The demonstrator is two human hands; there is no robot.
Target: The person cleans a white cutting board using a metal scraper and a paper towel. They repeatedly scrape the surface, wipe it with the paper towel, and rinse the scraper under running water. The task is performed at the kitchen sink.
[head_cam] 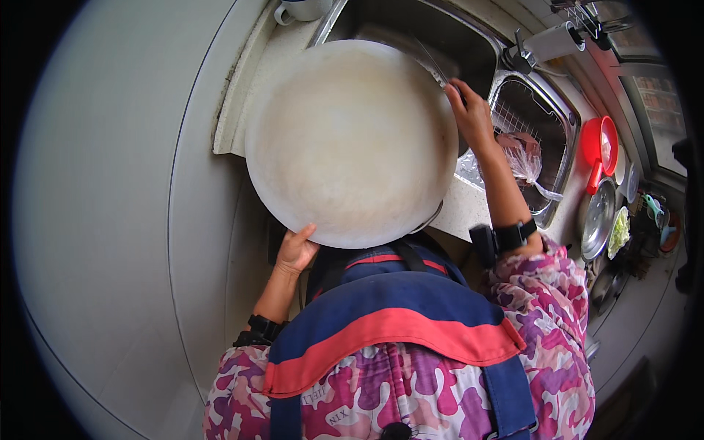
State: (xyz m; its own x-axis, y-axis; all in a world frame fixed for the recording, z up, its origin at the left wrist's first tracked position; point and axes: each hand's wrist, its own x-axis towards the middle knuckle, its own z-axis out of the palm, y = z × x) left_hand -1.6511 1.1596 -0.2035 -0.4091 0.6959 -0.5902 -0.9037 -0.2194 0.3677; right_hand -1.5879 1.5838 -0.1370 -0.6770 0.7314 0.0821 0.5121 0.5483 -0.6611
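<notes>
A large, round, pale cutting board (352,146) fills the space before me, partly over the sink and the counter. My left hand (297,249) grips its near left rim, thumb on top and fingers underneath. At the near right rim a metal wire loop (430,219) sticks out. My right hand (471,116) is closed around the dark handle of a knife at the board's far right edge. The thin knife blade (430,58), seen nearly edge-on, points up and left over the sink basin. Part of the blade's lower side is hard to make out.
Beyond the board lies a steel sink basin (473,41). In the smaller basin on the right, a wire basket (509,102) bears raw meat in a clear plastic bag (520,154). A red dipper (591,140), a metal bowl (597,220) and shredded green vegetable (620,233) stand farther right. An enamel mug (305,10) sits far left.
</notes>
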